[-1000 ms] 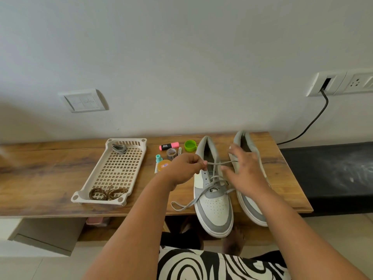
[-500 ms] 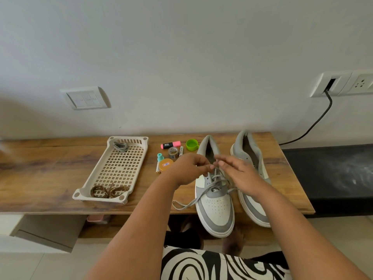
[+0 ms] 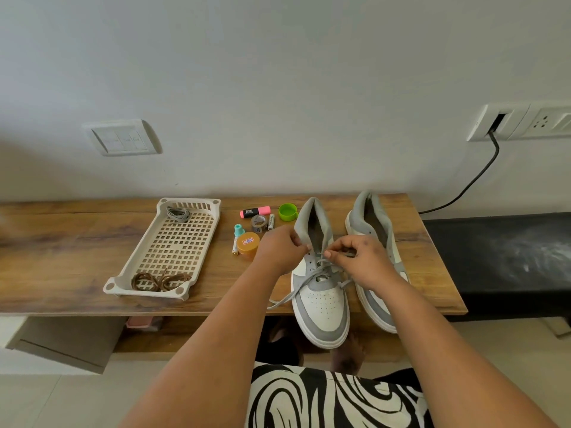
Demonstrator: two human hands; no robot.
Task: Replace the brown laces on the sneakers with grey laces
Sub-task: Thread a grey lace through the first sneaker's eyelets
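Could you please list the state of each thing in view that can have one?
Left sneaker: partly laced in grey.
Right sneaker: unlaced.
Grey lace: threaded, one end trailing loose.
Left hand: pinching the lace.
Right hand: pinching the lace.
Brown laces: removed, lying in the tray.
Spare grey lace: coiled in the tray.
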